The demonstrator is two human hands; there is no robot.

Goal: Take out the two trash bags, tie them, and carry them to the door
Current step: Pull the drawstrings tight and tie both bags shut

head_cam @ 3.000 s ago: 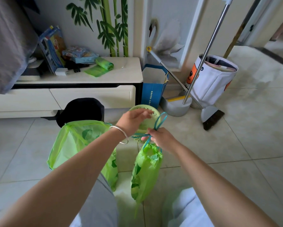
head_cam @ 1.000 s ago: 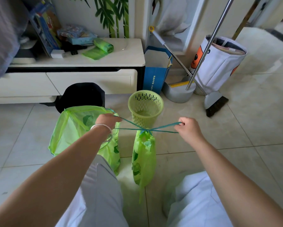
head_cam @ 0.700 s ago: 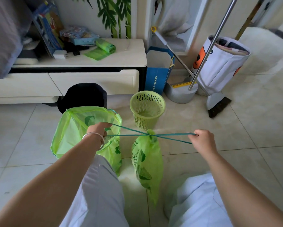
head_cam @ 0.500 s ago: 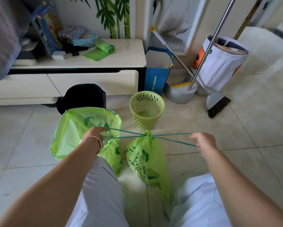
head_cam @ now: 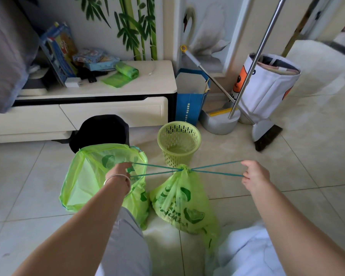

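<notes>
Fingers of my left hand (head_cam: 118, 172) and right hand (head_cam: 254, 174) are clamped on the teal drawstrings (head_cam: 215, 169), stretched tight over the small green bag (head_cam: 182, 200).

Bare floor (head_cam: 287, 172), perhaps, beyond basket (head_cam: 178, 143)

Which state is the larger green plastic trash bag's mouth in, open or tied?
Open. The larger green plastic trash bag gapes wide, its inside visible; only the smaller green bag is cinched.
</notes>
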